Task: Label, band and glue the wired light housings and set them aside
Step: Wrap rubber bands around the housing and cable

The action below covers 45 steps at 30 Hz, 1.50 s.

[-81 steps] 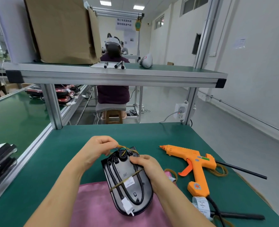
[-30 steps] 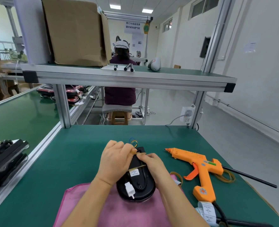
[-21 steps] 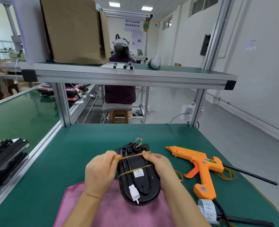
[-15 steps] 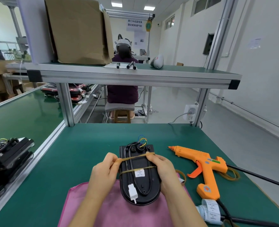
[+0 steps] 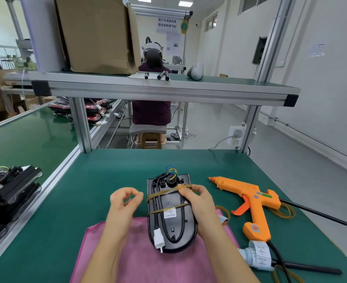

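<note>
Head view: right hand (image 5: pixel 200 203) grips housing (image 5: pixel 172 227), thumb on band (image 5: pixel 164 192); left hand's (image 5: pixel 125 199) loosely curled, empty fingers should level it.

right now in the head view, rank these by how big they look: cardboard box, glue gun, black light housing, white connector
1. cardboard box, largest though farthest.
2. black light housing and glue gun look alike, so unranked.
3. white connector, smallest.
</note>
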Each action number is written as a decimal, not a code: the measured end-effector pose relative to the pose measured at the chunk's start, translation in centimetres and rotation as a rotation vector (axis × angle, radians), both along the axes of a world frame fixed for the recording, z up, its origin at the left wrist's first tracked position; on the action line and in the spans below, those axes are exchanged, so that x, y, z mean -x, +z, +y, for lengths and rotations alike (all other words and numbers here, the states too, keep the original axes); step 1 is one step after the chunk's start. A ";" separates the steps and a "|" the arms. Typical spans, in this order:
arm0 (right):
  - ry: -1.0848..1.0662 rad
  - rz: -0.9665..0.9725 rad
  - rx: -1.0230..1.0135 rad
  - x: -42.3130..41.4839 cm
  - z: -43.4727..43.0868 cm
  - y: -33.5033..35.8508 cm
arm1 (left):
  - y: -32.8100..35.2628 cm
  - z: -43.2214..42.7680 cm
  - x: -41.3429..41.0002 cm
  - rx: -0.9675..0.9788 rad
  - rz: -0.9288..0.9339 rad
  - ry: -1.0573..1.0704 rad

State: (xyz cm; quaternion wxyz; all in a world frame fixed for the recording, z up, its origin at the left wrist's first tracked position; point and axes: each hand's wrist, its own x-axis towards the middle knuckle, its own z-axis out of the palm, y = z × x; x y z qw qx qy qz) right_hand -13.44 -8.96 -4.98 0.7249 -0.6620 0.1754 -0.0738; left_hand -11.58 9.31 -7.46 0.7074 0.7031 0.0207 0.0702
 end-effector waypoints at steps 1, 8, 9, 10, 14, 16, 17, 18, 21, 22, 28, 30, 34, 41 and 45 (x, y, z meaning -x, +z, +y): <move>0.005 -0.008 0.034 0.1 0.1 0.1 | -0.1 -0.3 0.0 0.057 0.056 -0.020; -0.007 -0.108 0.173 0.8 1.6 0.6 | -0.2 -3.7 1.2 0.396 0.251 -0.177; -0.019 -0.125 0.188 0.8 1.6 0.5 | -0.1 -3.9 1.2 0.394 0.232 -0.156; -0.025 -0.141 0.197 0.9 1.7 0.4 | -0.1 -4.1 1.2 0.392 0.211 -0.142; -0.004 -0.212 0.204 0.9 1.8 0.0 | -0.1 -4.4 1.5 0.392 0.151 -0.114; -0.027 -0.225 0.220 0.9 1.8 -0.2 | 0.0 -4.5 1.6 0.382 0.138 -0.106; -0.043 -0.225 0.233 0.9 1.8 -0.3 | -0.1 -4.5 1.6 0.379 0.137 -0.099; -0.060 -0.223 0.238 0.9 1.9 -0.3 | -0.1 -4.4 1.6 0.375 0.134 -0.096; -0.093 -0.221 0.223 0.9 2.1 -0.5 | -0.2 -4.1 1.5 0.339 0.126 -0.097; -0.101 -0.218 0.215 0.9 2.2 -0.5 | -0.3 -4.0 1.4 0.326 0.127 -0.096; -0.149 -0.182 0.182 1.0 2.3 -0.6 | -0.6 -3.7 1.3 0.299 0.144 -0.094; -0.149 -0.178 0.176 1.0 2.1 -0.6 | -0.6 -3.7 1.2 0.311 0.164 -0.099; -0.127 -0.153 0.120 0.7 1.6 -1.0 | -0.4 -3.7 1.0 0.315 0.214 -0.113; 0.044 -0.055 -0.046 1.1 -0.2 -0.7 | 0.2 -3.5 1.0 0.250 0.262 -0.125; 0.182 0.015 -0.140 1.3 -1.0 -0.6 | 0.8 -3.2 1.0 0.237 0.310 -0.192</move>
